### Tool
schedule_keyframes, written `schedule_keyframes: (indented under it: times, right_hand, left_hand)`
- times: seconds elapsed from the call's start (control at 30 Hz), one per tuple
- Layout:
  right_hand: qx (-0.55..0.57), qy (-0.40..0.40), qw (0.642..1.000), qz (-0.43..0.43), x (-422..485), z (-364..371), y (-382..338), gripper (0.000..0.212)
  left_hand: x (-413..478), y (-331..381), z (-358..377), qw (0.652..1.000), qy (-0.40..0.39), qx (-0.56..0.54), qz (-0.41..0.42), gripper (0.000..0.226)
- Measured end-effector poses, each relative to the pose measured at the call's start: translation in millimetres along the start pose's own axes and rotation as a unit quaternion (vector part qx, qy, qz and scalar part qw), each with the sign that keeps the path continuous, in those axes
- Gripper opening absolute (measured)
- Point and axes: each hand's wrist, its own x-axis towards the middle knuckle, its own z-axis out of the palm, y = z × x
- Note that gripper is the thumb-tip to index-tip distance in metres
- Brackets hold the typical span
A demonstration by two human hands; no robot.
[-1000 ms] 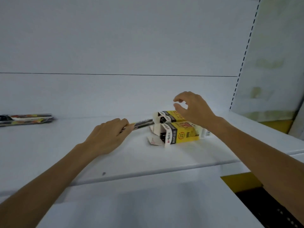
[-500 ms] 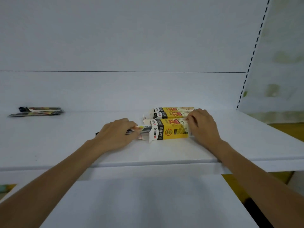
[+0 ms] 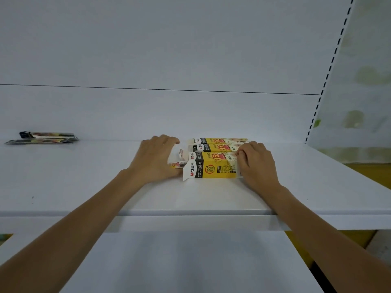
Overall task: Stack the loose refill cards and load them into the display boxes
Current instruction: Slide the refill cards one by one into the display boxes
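Observation:
Three yellow and black display boxes lie side by side on the white shelf (image 3: 211,197). The front display box (image 3: 213,167) has its left end flap open. My left hand (image 3: 156,159) holds a stack of refill cards (image 3: 176,165) at that open end; only a short tip of the stack shows between hand and box. My right hand (image 3: 256,163) grips the right end of the front box with its fingers curled over the top. The other two boxes (image 3: 218,144) lie just behind, also with open left flaps.
More loose refill cards (image 3: 42,138) lie at the far left of the shelf near the back wall. A perforated upright (image 3: 325,81) bounds the shelf on the right. A lower white shelf (image 3: 190,261) juts out beneath.
My left hand has pushed the card stack rightward, so most of it is now inside the front box. My right hand came down from above the boxes and took hold of the front box's right end.

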Motion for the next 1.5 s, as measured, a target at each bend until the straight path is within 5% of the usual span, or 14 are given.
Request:
schedule_keyframes:
  times: [0.13,0.23,0.47,0.57,0.63,0.77,0.97,1.13,1.3,1.5]
  right_hand:
    - [-0.007,0.007,1.0,-0.007,0.8,2.0,1.3,0.048]
    - [-0.015,0.008,1.0,-0.008,0.7,4.2,2.6,0.046]
    - [-0.013,0.003,1.0,-0.009,0.3,2.8,0.3,0.049]
    - [-0.022,-0.003,1.0,-0.013,0.8,3.0,1.1,0.05]
    - [-0.02,-0.009,1.0,-0.009,1.3,3.0,1.6,0.045]
    - [-0.009,-0.016,1.0,-0.008,1.6,3.2,4.3,0.038]
    - [0.043,-0.061,0.997,0.038,1.4,-4.2,0.5,0.058]
    - [0.064,-0.042,0.995,0.057,-0.5,-4.4,1.5,0.042]
    - [0.053,0.003,0.995,0.088,-1.8,-2.6,3.6,0.019]
    - [0.002,-0.03,0.996,0.081,1.9,-11.4,-4.1,0.02]
  left_hand:
    - [-13.4,-14.0,-4.5,0.986,-0.076,-0.021,-0.148,0.1]
    - [-27.4,-24.5,0.0,0.979,-0.061,-0.068,-0.18,0.07]
    - [-27.1,-11.1,8.6,0.976,0.056,-0.172,-0.122,0.035]
    - [-19.6,2.9,11.4,0.973,0.001,-0.227,-0.04,0.024]
    - [-15.7,12.8,12.3,0.962,-0.05,-0.269,-0.006,0.025]
    - [-8.9,16.6,19.2,0.951,-0.005,-0.305,-0.05,0.029]
    - [-8.1,16.3,26.9,0.958,-0.024,-0.278,-0.064,0.017]
    - [-9.8,15.9,27.1,0.942,0.072,-0.321,-0.071,0.014]
    - [-12.3,20.0,27.7,0.955,-0.052,-0.291,0.013,0.022]
    - [-10.7,13.7,29.4,0.966,0.035,-0.257,0.009,0.034]
